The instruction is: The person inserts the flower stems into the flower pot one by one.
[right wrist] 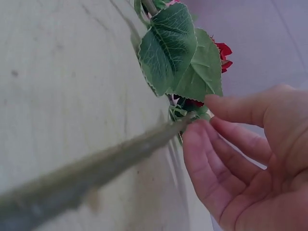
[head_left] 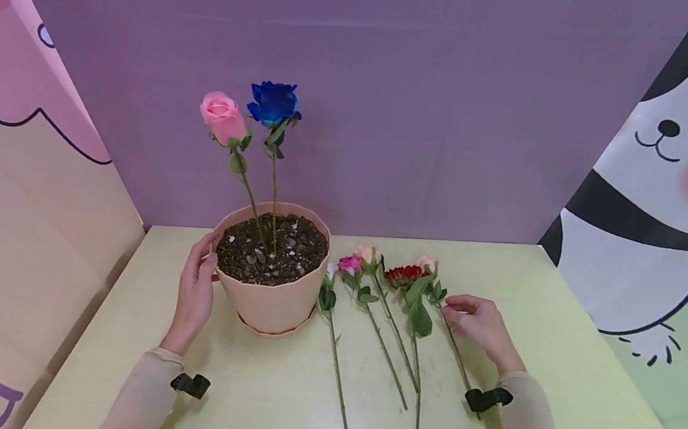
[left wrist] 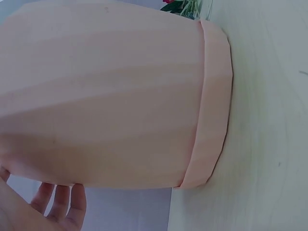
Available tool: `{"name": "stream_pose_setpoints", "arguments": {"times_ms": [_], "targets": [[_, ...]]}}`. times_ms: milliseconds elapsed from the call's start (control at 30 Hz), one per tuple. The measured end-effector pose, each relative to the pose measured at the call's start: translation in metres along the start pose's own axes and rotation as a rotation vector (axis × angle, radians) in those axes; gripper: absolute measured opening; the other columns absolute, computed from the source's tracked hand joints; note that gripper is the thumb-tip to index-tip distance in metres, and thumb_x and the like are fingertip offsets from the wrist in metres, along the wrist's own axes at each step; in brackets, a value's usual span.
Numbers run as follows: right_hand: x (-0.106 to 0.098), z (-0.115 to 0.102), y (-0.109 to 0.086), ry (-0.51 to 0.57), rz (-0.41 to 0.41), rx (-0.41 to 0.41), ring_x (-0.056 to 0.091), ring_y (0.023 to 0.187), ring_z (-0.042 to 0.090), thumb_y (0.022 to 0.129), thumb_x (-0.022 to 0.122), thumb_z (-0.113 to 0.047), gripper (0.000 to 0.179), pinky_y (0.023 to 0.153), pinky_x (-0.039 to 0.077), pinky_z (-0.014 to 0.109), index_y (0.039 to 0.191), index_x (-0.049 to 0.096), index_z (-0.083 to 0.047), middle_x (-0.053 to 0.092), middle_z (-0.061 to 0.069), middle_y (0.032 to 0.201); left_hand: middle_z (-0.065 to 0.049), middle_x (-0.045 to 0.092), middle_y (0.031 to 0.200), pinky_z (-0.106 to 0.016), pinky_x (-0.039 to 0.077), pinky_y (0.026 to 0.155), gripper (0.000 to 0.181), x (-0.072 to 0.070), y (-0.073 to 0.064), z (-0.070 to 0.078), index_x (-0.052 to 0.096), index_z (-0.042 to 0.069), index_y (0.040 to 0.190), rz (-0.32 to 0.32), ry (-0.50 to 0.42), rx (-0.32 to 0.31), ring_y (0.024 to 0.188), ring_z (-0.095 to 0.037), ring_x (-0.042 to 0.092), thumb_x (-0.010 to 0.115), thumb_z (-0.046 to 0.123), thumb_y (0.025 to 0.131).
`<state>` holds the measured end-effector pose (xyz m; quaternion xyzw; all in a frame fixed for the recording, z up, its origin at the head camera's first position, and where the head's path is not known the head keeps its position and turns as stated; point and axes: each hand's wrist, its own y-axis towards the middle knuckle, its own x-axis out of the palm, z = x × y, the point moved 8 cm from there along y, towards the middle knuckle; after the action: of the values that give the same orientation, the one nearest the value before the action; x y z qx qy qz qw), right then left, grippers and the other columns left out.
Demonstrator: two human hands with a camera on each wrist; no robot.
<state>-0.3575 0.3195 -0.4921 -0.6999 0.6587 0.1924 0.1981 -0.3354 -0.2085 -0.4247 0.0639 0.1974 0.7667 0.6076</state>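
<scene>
My left hand (head_left: pixel 196 293) rests against the left outer side of a pink flowerpot (head_left: pixel 273 302), its fingers (left wrist: pixel 77 204) touching the wall near the rim. Dark soil fills the pot, and a pink rose (head_left: pixel 223 118) and a blue rose (head_left: pixel 274 104) stand in it, the pink one leaning left. At the right, my right hand (head_left: pixel 484 327) pinches the upper stem (right wrist: pixel 110 163) of the rightmost flower, a pale peach rose (head_left: pixel 426 262) lying on the table. Green leaves (right wrist: pixel 168 48) beside the fingertips partly hide the flower heads in the right wrist view.
Between pot and right hand lie a white flower (head_left: pixel 330 269), a magenta flower (head_left: pixel 349 264), another peach rose (head_left: pixel 368 253) and a dark red flower (head_left: pixel 403 276), stems toward me. A purple panel (head_left: pixel 426 110) stands behind the pale table (head_left: pixel 259 403).
</scene>
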Motion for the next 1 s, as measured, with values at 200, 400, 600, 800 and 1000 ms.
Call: {"name": "stream_pose_setpoints", "arguments": {"times_ms": [200,400,600,800,1000], "targets": [[0.005,0.009,0.002,-0.035,-0.030,0.056,0.072,0.089,0.011,0.102,0.071,-0.017,0.041,0.069,0.062,0.028,0.132,0.066,0.011,0.077,0.024,0.116,-0.008,0.044,0.168,-0.032,0.043,0.104,0.047,0.001,-0.001,0.003,0.044,0.013,0.162,0.018,-0.007,0.019,0.152,-0.029,0.041,0.034,0.019,0.116],[0.010,0.014,0.002,-0.091,-0.062,0.095,0.066,0.076,0.014,0.101,0.073,-0.023,0.040,0.060,0.054,0.028,0.128,0.070,0.005,0.078,0.010,0.101,-0.008,0.046,0.166,-0.036,0.042,0.106,0.047,0.000,0.000,0.003,0.050,0.010,0.157,0.025,0.003,0.028,0.151,-0.027,0.041,0.033,0.014,0.114],[0.007,0.012,0.004,-0.089,-0.054,0.065,0.066,0.074,0.012,0.101,0.072,-0.021,0.038,0.060,0.054,0.026,0.127,0.070,0.007,0.079,0.012,0.102,-0.012,0.044,0.166,-0.027,0.042,0.106,0.045,0.001,0.001,0.002,0.047,0.005,0.157,0.002,-0.007,0.034,0.151,-0.029,0.041,0.033,0.018,0.116],[-0.002,0.004,0.003,0.000,-0.046,0.046,0.065,0.075,0.009,0.103,0.069,-0.016,0.040,0.065,0.057,0.026,0.132,0.066,0.011,0.079,0.016,0.105,-0.012,0.038,0.170,-0.037,0.032,0.123,0.048,0.005,0.001,0.003,0.038,0.006,0.162,-0.052,-0.038,0.039,0.159,-0.029,0.029,0.039,0.019,0.115],[-0.013,-0.009,-0.002,0.041,-0.021,0.042,0.066,0.077,0.009,0.104,0.070,-0.021,0.049,0.071,0.062,0.030,0.138,0.062,0.012,0.078,0.012,0.103,-0.010,0.034,0.174,-0.047,0.026,0.126,0.056,0.006,0.001,0.003,0.031,0.011,0.167,-0.086,-0.054,0.050,0.159,-0.030,0.028,0.043,0.017,0.113]]}}
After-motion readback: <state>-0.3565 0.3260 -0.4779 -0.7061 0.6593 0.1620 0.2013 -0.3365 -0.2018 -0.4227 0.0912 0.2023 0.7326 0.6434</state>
